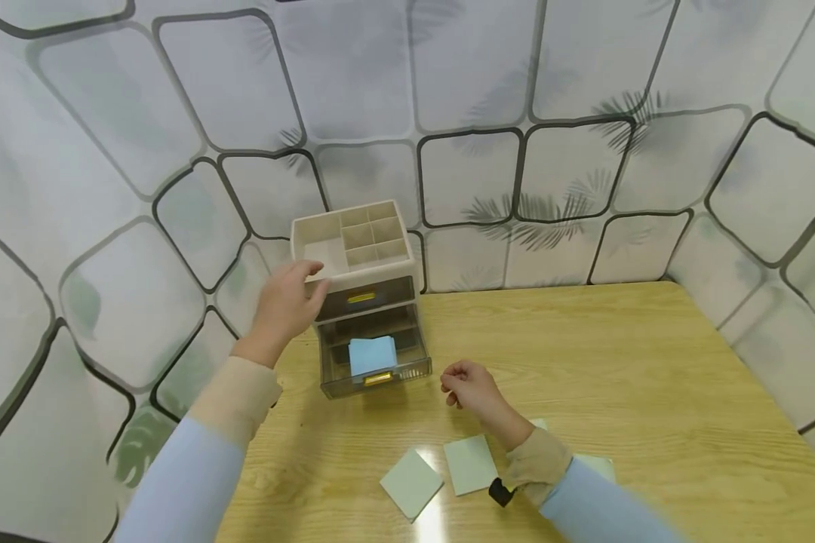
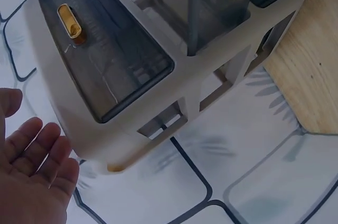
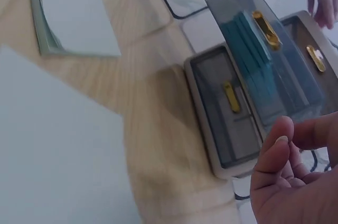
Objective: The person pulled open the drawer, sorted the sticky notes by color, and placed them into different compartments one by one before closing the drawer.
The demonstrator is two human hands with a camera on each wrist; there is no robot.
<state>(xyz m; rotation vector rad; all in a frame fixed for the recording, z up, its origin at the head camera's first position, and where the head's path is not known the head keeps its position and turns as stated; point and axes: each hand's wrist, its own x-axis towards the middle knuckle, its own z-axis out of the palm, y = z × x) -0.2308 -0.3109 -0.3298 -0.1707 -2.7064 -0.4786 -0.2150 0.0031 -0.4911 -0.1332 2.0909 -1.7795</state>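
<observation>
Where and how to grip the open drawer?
I'd pinch the gold handle of the open drawer between thumb and fingers, coming straight in from the front. It stands out midway along the drawer's front, which juts toward the near side of the table. The right hand looks better placed: near that front, with nothing visible in its fingers.

Left of centre in the head view, the box-shaped plastic drawer unit [image 1: 380, 272] is cream, its translucent drawers [image 1: 346, 386] smoky grey, their handles [image 1: 378, 378] gold, the paper stack [image 1: 372, 356] inside light blue. Lower centre, square paper pads [image 1: 411, 484] are pale green. The wooden desk [image 1: 618, 362] is yellow-grained. Black and grey rounded outlines and dark fronds pattern the whitish wall covering [image 1: 475, 68]; sleeves [image 1: 183, 475] are light blue, cuffs [image 1: 234, 396] beige.
</observation>
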